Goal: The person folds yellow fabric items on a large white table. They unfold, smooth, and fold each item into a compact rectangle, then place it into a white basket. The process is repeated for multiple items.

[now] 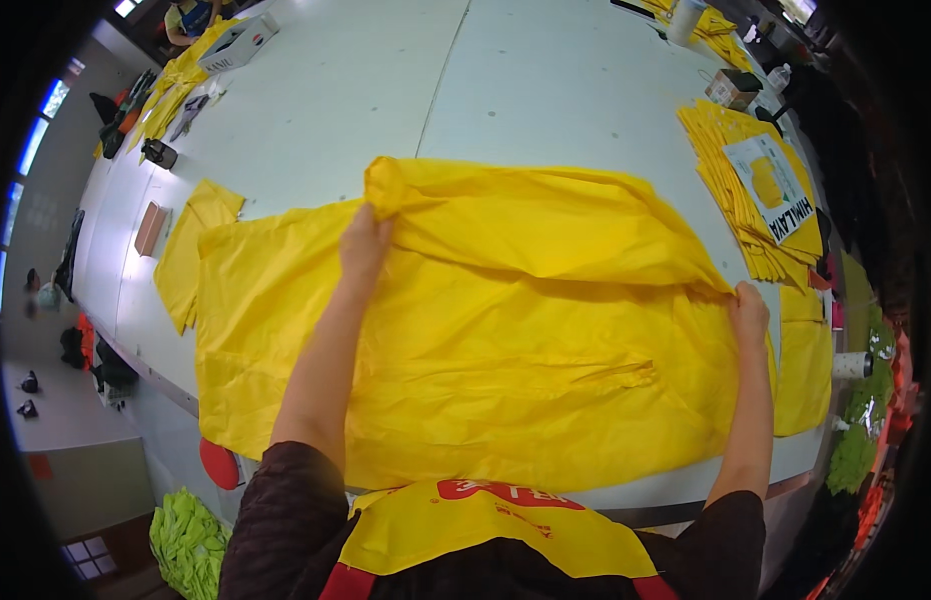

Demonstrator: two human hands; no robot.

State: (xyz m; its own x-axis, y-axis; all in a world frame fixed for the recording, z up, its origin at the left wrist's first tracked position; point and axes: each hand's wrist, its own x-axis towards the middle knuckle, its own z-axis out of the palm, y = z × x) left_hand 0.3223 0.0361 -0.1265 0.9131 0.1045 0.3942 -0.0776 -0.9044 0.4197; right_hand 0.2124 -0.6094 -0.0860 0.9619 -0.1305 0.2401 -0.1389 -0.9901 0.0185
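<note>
A large, thin yellow garment (506, 340) with a slight sheen lies spread across the white table in front of me. Its far part is folded over toward me, making a loose, puffed flap with a shadowed edge. My left hand (366, 245) is closed on the flap's left end, where the cloth bunches up at the fingers. At the garment's right side, my right hand (749, 312) pinches the other end of the flap. A short puckered slit (616, 373) shows in the nearer layer, like a pocket opening. Layers under the flap are hidden.
Stacked yellow pieces (711, 190) with a printed package (771, 185) on top lie at right. A folded yellow piece (804, 370) and a thread cone (852, 365) are nearer. Leftward are a small brown box (150, 228) and another yellow piece (186, 265).
</note>
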